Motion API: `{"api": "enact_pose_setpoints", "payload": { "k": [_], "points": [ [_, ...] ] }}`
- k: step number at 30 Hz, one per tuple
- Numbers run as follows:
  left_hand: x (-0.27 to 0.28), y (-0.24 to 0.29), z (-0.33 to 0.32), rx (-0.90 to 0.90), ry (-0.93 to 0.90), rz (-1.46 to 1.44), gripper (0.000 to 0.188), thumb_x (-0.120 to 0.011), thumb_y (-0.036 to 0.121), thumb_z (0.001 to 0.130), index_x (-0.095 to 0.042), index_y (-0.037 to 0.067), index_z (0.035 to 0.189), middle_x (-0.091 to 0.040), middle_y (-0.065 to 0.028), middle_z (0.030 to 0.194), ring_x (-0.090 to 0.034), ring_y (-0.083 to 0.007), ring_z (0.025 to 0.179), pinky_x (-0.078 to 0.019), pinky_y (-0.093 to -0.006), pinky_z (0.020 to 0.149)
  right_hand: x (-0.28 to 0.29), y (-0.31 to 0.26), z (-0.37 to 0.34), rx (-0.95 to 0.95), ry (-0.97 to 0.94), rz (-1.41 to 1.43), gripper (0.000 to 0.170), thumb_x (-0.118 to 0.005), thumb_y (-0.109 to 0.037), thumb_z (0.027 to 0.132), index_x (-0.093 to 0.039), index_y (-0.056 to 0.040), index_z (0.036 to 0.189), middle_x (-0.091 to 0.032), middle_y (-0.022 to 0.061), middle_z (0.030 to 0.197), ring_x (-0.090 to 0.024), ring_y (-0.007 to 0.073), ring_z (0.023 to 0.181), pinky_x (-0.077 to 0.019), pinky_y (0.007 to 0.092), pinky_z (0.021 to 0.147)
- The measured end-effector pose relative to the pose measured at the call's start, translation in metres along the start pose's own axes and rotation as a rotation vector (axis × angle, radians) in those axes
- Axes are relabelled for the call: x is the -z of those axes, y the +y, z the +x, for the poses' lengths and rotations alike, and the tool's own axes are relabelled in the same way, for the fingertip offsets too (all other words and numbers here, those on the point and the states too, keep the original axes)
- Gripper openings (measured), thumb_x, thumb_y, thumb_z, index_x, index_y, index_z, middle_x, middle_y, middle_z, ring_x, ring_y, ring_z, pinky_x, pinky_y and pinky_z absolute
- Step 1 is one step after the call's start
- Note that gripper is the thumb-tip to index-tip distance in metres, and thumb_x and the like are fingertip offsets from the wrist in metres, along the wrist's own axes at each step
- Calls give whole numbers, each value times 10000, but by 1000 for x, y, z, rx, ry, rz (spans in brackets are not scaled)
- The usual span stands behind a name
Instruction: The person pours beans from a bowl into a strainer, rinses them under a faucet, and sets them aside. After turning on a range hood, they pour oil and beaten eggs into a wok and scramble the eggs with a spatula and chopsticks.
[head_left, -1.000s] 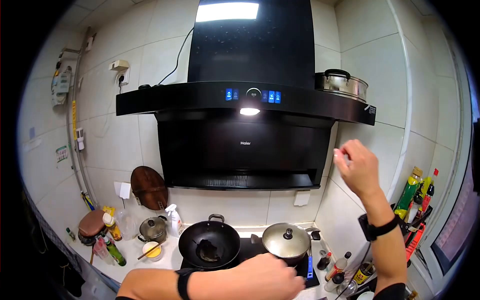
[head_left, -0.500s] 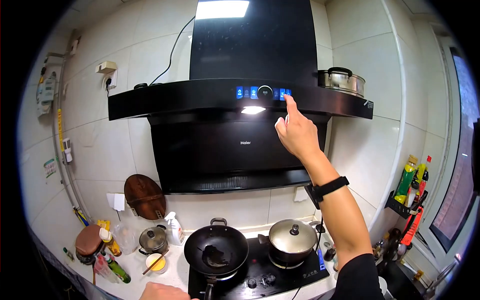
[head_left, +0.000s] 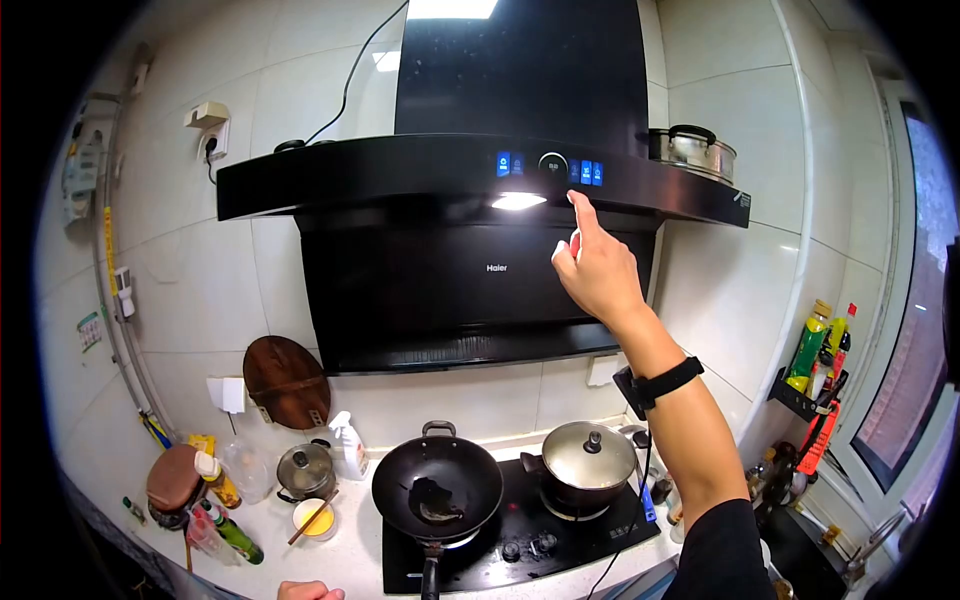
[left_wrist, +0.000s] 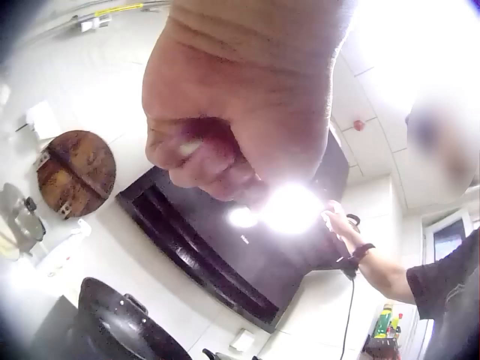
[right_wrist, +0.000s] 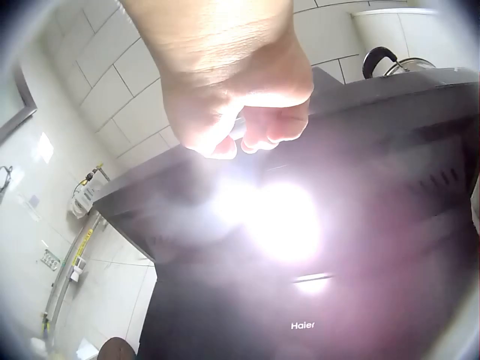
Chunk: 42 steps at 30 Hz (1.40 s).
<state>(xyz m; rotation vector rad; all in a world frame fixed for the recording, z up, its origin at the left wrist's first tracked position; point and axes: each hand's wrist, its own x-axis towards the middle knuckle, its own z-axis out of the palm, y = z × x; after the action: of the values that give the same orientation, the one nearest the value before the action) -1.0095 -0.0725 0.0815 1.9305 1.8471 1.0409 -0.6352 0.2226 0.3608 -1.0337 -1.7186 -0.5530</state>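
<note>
My right hand (head_left: 603, 268) is raised in front of the black range hood (head_left: 400, 290), index finger extended and the other fingers bent. Its fingertip sits just below the lit blue buttons (head_left: 591, 173) and the round display (head_left: 553, 167) in the head view. Low at the bottom edge, only part of my left hand (head_left: 310, 591) shows; in the left wrist view its fingers are loosely curled with no object visible in them. Under the hood, a black wok (head_left: 437, 490) and a lidded pan (head_left: 585, 467) stand on the black cooktop (head_left: 480, 565).
A steamer pot (head_left: 696, 152) rests on the hood's right end. Left of the cooktop are a small lidded pot (head_left: 305, 470), a spray bottle (head_left: 347, 445), a bowl of yellow liquid (head_left: 316, 520) with a wooden stick, and several bottles. A bottle rack (head_left: 798, 395) hangs at right.
My right hand rose leftward to the hood panel; its fingertip overlapped a right-hand button, then appears just below the buttons. My left hand withdrew from over the cooktop. One blue light beside the display went dark.
</note>
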Motion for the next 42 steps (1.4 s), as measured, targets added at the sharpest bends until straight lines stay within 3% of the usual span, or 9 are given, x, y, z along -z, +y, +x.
{"api": "enact_pose_setpoints", "payload": {
  "k": [7, 9, 13, 19, 29, 33, 35, 36, 42],
  "points": [
    [-93, -99, -8, 302, -166, -420, 245, -568, 210, 947, -621, 35, 785, -552, -32, 645, -478, -118, 579, -397, -288, 515, -13, -32, -92, 9, -267, 251, 412, -617, -195, 835, -523, -90, 1223, -630, 124, 806, -649, 342, 754, -524, 444, 696],
    [-124, -121, -4, 446, -336, -430, 250, -603, 244, 921, -648, 36, 1051, -690, -41, 857, -645, -161, 753, -497, -296, 673, -29, -42, -153, 118, -449, 360, 376, -637, -227, 836, -551, -111, 1184, -639, 119, 843, -653, 334, 788, -527, 438, 703],
    [-155, -111, -2, 650, -392, -722, 338, -553, 295, 979, -578, 45, 1204, -675, -34, 1046, -623, -121, 877, -481, -281, 761, -36, -78, -272, -40, -1231, 477, 396, -633, -339, 867, -580, -77, 1160, -668, 126, 927, -664, 324, 850, -530, 419, 745],
    [-191, -105, 9, 749, -464, -751, 443, -559, 337, 971, -503, 59, 1312, -638, -9, 1080, -578, -98, 946, -458, -283, 787, -66, -84, -419, -370, -1567, 570, 588, -547, -493, 906, -549, -15, 1248, -684, 177, 1054, -645, 354, 988, -502, 424, 848],
    [-216, -100, 48, 740, -575, -1068, 284, -525, 265, 992, -609, 68, 1179, -669, -34, 1037, -638, -148, 928, -493, -272, 855, -129, -148, -511, -1077, -1341, 1263, 637, -702, -387, 846, -455, -49, 1326, -642, 100, 1065, -626, 164, 901, -492, 297, 710],
    [-224, -89, 52, 684, -635, -1058, 202, -558, 226, 967, -620, 50, 1044, -623, -9, 792, -565, -91, 654, -428, -235, 573, -140, -161, -507, -1364, -1188, 1328, 485, -699, -250, 840, -464, -78, 1228, -628, 55, 972, -614, 128, 859, -492, 302, 616],
    [-236, -104, 56, 747, -732, -1033, 286, -566, 134, 927, -563, 8, 1184, -643, -87, 955, -613, -177, 836, -485, -301, 733, -140, -162, -512, -1342, -1091, 1378, 502, -695, -320, 856, -508, -137, 1285, -663, 64, 1014, -659, 202, 866, -511, 336, 787],
    [-236, -92, 54, 683, -633, -1061, 173, -557, 180, 944, -607, 30, 1015, -629, -53, 829, -586, -151, 718, -456, -279, 621, -130, -169, -503, -1395, -944, 1341, 308, -614, -149, 843, -581, -59, 1136, -593, 24, 724, -552, 112, 575, -432, 245, 480],
    [-253, -87, 44, 656, -527, -1168, 219, -568, 233, 951, -650, 54, 856, -633, -40, 721, -604, -153, 610, -491, -279, 526, -114, -160, -487, -1344, -989, 1328, 112, -617, -161, 810, -594, -65, 863, -556, 24, 629, -510, 105, 497, -394, 243, 420]
  ]
}}
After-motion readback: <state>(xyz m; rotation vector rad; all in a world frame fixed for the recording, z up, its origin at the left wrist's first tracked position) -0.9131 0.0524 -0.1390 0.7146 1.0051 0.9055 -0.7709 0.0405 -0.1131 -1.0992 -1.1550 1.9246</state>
